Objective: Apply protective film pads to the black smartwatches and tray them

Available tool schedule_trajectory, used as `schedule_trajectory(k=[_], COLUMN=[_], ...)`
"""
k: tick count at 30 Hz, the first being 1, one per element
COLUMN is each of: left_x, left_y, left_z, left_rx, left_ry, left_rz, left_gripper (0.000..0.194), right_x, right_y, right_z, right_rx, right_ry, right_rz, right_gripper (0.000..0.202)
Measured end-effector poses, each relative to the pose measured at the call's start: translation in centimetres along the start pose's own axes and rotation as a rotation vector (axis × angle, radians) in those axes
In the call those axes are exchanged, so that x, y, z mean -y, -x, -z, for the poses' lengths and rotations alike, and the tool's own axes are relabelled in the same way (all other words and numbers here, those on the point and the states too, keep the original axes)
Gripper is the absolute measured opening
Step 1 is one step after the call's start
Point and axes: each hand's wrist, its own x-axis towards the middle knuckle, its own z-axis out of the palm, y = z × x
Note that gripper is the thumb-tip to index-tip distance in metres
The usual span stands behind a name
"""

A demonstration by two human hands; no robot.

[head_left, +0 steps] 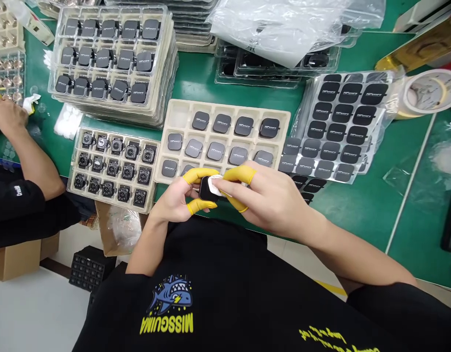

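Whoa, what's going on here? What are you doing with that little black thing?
The person's left hand holds a small black square piece, maybe a watch body, while the right hand holds a white pad against it. Both hands wear yellow finger covers. Just beyond sits a beige tray of dark HiFuture squares. Another person's hand shows at far left.

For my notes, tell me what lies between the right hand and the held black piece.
The head view shows a white pad between the right hand and the black piece.
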Motion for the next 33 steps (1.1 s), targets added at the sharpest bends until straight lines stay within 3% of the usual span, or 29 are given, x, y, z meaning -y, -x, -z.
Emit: schedule_trajectory(k=[4,9,12,15,18,22,28,33], left_x=[-0.2,0.4,0.9,0.8,0.3,-0.2,0.0,0.1], left_y=[-0.1,-0.7,-0.5,0.2,0.9,0.8,0.6,0.4], left_z=[0.4,0.9,1.0,1.1,1.0,0.6,0.4,0.5], left_rx=[-0.003,0.059,0.077,0.005,-0.029,-0.01,0.008,0.022], left_ry=[-0.009,-0.065,-0.066,0.004,0.056,0.068,0.016,-0.11], left_rz=[0.007,-0.072,-0.092,-0.041,-0.035,-0.036,-0.052,-0.087], left_gripper=[0.064,0.064,0.064,0.065,0.063,0.063,0.065,0.067], right_x=[-0.5,-1.2,-1.9,-2.7,-2.9,-2.0,-0.2,0.3], right_y=[0.0,-0.7,-0.6,0.3,1.3,2.0,1.2,-0.2], right_z=[-1.1,-0.5,1.3,3.1,3.8,3.2,2.5,2.3], right_rx=[-0.014,0.101,0.245,0.329,0.265,0.15,0.032,0.008], right_ry=[-0.227,-0.43,-0.383,-0.232,-0.283,-0.376,-0.258,-0.171], right_rz=[-0.019,0.071,0.132,0.095,0.009,-0.094,-0.051,0.039], right_gripper=[0.038,0.037,0.036,0.038,0.03,0.025,0.037,0.024])
